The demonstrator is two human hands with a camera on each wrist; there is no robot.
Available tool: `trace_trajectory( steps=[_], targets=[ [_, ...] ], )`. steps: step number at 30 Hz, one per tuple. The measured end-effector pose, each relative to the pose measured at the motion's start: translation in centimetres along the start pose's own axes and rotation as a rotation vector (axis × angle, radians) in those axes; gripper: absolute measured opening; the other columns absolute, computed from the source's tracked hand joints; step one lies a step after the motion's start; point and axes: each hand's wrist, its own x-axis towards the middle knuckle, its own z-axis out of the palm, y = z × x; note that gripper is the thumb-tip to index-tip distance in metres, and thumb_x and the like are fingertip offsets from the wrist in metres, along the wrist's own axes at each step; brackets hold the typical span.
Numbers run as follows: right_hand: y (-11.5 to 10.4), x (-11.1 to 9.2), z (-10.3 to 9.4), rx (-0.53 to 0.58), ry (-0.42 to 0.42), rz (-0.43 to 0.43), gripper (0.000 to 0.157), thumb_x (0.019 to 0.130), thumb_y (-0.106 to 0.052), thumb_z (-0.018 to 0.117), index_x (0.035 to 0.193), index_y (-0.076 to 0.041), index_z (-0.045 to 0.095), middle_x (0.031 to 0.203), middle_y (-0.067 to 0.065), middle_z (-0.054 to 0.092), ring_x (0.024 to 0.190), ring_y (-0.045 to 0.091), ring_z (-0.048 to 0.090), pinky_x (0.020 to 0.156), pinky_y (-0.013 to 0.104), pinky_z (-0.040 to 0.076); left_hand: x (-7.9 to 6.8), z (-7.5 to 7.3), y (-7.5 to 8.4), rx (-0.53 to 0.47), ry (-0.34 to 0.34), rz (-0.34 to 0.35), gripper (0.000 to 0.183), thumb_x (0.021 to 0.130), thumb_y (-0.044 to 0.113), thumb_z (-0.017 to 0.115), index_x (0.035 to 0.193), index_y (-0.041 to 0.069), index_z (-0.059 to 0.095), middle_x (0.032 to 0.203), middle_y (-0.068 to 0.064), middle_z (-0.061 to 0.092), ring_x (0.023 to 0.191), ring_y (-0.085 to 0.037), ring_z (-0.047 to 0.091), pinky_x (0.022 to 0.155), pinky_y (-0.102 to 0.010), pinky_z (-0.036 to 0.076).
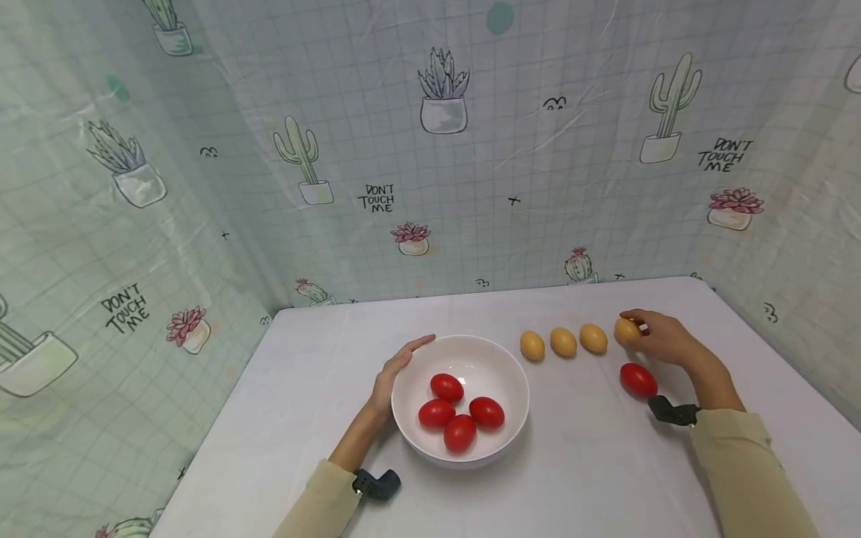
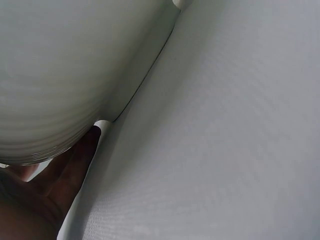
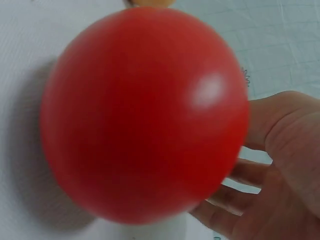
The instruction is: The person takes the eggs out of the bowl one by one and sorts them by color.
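A white bowl (image 1: 514, 418) stands on the table with several red eggs (image 1: 460, 433) in it. My left hand (image 1: 390, 377) rests along the bowl's left outer wall, fingers extended; in the left wrist view its fingers touch the bowl's underside. At the right, my right hand (image 1: 662, 338) pinches a yellow egg (image 1: 627, 330) at the end of a row of three other yellow eggs (image 1: 563, 341). A single red egg (image 1: 638, 380) lies on the table just below that hand. In the right wrist view this red egg (image 3: 145, 115) hides the fingertips.
The white table (image 1: 303, 403) ends at the back against a hanging cloth (image 1: 350, 134) printed with potted cacti. More of this cloth hangs at both sides. A dark wrist camera (image 1: 377, 484) sits on the left wrist, another camera (image 1: 673, 412) on the right.
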Motion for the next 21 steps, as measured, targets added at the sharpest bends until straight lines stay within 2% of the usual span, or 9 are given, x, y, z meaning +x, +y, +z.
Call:
trace_trajectory(
  steps=[15, 21],
  targets=[
    [-0.6, -0.3, -0.4, -0.017, -0.036, 0.015, 0.068, 0.099, -0.03, 0.062, 0.15, 0.01, 0.038, 0.138, 0.041, 0.049, 0.12, 0.055, 0.054, 0.095, 0.066, 0.054, 0.1, -0.1, 0.1, 0.01, -0.005, 0.0, 0.055, 0.11, 0.032, 0.015, 0.159, 0.019, 0.039, 0.164, -0.009, 0.041, 0.146, -0.038, 0.047, 0.107, -0.03, 0.053],
    [-1.0, -0.5, -1.0, -0.028, -0.044, 0.02, 0.071, 0.098, -0.028, 0.064, 0.151, 0.009, 0.034, 0.139, 0.043, 0.048, 0.123, 0.059, 0.051, 0.096, 0.068, 0.052, 0.1, -0.1, 0.0, 0.014, 0.004, -0.005, 0.054, 0.11, 0.032, 0.016, 0.158, 0.021, 0.041, 0.162, -0.007, 0.043, 0.145, -0.035, 0.049, 0.106, -0.028, 0.054]
  ],
)
